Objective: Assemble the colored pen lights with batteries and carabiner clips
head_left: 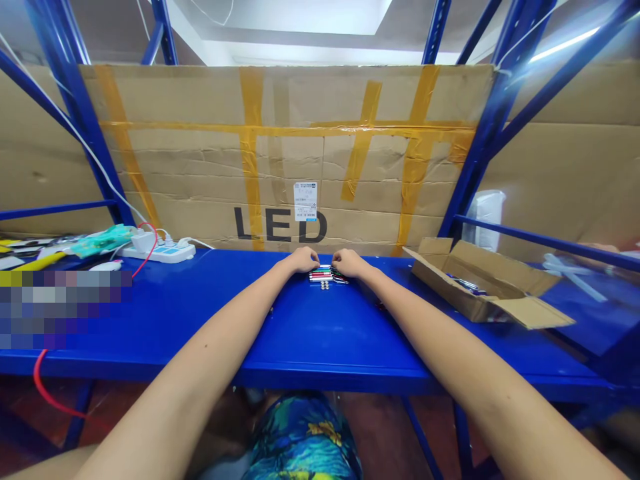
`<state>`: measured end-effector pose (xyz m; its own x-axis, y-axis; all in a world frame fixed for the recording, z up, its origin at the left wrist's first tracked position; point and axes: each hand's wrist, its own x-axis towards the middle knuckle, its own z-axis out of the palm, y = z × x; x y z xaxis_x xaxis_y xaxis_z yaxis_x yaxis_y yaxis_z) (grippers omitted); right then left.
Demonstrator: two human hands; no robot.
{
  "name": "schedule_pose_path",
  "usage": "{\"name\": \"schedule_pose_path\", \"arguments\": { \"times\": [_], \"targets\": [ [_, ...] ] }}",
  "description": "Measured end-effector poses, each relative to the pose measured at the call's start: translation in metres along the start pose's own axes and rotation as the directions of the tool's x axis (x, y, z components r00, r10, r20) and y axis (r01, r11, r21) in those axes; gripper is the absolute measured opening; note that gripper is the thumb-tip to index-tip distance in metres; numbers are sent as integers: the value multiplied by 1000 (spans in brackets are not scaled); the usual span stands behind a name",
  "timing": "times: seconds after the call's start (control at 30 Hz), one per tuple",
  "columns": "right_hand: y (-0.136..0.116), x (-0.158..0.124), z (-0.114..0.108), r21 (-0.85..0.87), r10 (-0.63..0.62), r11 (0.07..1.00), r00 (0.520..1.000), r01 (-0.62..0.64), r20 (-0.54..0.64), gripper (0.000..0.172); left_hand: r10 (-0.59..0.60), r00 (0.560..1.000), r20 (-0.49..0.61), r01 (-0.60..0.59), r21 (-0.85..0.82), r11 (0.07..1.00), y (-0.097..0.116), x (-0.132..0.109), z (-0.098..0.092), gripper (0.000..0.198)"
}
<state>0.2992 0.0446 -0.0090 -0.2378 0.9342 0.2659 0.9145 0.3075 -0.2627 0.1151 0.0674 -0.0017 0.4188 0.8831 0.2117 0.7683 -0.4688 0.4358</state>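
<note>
The left hand (303,259) and right hand (349,263), both curled, their grip impossible to tell, flanked the pen-like sticks (321,275) on the worktop (325,333), seemingly arranging them, the next move probably calling for evened-up ends.

Black "LED" (275,225) on taped cardboard (300,160)

- Left hand (302,260) and right hand (352,263): bare
- Left forearm (220,330) and right forearm (445,337): bare, a small dark spot on the left
- Garment (295,430) over the lap: deep blue and teal print, orange-yellow patch, yellow lower down
</note>
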Motion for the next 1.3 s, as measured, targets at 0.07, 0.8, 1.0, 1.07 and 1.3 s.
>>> {"name": "schedule_pose_path", "arguments": {
  "times": [0.07, 0.8, 1.0, 1.07, 1.3],
  "targets": [
    [0, -2, 0, -8, -4, 1000, 1000, 4, -12, 20, -4, 1000, -4, 4, -1, 1000, 0, -1, 0, 14],
    [-138, -88, -7, 160, -669, 740, 739, 653, 80, 30, 30, 889, 457, -9, -48, 999, -42, -92, -85, 22],
    [-135, -84, -1, 164, -655, 752, 751, 639, 79, 26, -6, 907, 422, -10, 36, 999, -40, -90, -80, 23],
    [-136, -84, 1, 135, -642, 765, 763, 630, 76, 23, -4, 915, 403, -11, 35, 999, -41, -90, -79, 21],
    [-117, -100, -31, 42, -530, 839, 795, 543, 296, 6, 63, 942, 328, -76, 28, 997, -18, -96, -70, 33]
  ]
}}
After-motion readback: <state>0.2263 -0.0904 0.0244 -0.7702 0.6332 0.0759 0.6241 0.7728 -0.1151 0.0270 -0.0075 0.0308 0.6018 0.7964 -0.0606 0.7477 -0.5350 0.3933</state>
